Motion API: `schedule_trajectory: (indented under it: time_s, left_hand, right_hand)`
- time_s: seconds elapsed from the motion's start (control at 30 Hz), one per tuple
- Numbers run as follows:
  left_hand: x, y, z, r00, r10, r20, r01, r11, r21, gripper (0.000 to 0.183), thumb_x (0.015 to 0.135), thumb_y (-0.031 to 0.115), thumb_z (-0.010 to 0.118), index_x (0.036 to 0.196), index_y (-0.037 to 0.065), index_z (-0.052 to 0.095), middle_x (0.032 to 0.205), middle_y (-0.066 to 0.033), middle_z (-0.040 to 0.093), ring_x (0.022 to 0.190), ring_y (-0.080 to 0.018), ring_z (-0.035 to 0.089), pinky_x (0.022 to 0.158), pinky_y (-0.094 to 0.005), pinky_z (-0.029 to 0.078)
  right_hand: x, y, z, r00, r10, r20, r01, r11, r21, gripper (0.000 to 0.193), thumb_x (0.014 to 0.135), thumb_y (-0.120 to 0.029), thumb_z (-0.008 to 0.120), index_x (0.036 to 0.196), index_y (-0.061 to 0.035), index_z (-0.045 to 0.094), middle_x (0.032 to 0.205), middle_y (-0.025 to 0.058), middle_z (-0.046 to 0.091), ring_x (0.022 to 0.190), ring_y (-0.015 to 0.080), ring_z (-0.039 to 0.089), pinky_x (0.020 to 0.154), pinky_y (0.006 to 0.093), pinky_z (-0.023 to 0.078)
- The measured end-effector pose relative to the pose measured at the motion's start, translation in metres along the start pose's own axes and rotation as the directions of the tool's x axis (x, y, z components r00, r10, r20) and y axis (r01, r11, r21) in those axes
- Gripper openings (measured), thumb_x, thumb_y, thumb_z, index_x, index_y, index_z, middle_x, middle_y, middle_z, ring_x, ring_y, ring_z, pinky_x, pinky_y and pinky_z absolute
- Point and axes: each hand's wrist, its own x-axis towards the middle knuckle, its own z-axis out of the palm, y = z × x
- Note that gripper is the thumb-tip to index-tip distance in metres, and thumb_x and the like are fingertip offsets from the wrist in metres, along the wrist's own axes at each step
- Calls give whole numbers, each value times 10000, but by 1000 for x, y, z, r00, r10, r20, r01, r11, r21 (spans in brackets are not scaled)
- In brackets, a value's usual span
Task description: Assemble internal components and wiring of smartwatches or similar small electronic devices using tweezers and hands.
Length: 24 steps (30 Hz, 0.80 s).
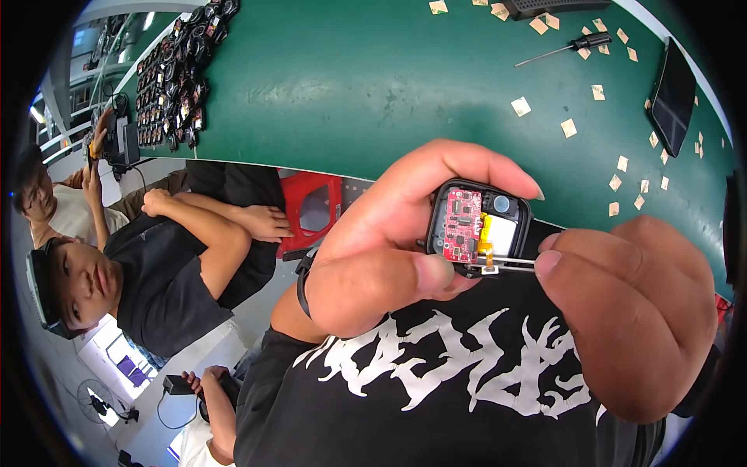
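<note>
My left hand [366, 268] is closed around a small black device housing [489, 187], its fingers along the far side and the thumb on the near edge. The open housing shows a red circuit board [461, 222], a silver-white battery-like block [503, 232] with yellow tape, and a round grey part [503, 204]. Between thumb and fingers of my right hand [634, 311] is a pair of metal tweezers [517, 265]. The tweezer tips reach the housing's near edge, at a small flex cable connector [489, 269]; whether they grip it I cannot tell.
A green table [334, 93] lies ahead. Rows of bundled black cabled units [175, 86] stand far left. A screwdriver [572, 48], several small beige squares [520, 106] and a black flat-screen device [673, 97] lie at right. Other people sit at left near a red stool [311, 206].
</note>
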Motion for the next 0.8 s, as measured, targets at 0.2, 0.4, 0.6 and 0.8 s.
schedule_trajectory:
  time_s: [0.2,0.4,0.6,0.8]
  left_hand:
    - [-1,-8,0,998,67,-4,-67,998,6,697,792,187,582,1369,-126,346,1105,-152,568,650,-77,496,517,-209,395]
    - [-4,-10,-4,997,76,-23,-74,994,76,696,799,192,592,1369,-123,347,1135,-164,558,674,-79,507,525,-213,404]
    - [-3,-7,5,998,69,9,-69,997,31,700,797,184,600,1374,-118,344,1174,-171,557,696,-80,527,545,-210,422]
    - [-6,-15,-3,996,82,-30,-79,993,87,693,797,170,577,1363,-146,332,1146,-178,570,692,-82,547,533,-213,427]
  right_hand:
    - [-2,-7,7,999,30,-29,-31,999,-10,238,659,11,693,884,90,680,793,205,694,483,161,481,410,262,325]
    - [-3,-10,12,998,32,-50,-33,999,-19,236,657,9,697,879,85,682,774,193,685,473,159,468,403,264,313]
    - [-8,-13,6,996,64,-55,-64,998,1,239,646,27,708,879,77,683,762,179,678,456,158,463,397,266,310]
    - [-6,-11,20,997,43,-56,-41,999,36,265,618,12,713,873,76,683,753,172,669,459,159,465,393,259,322]
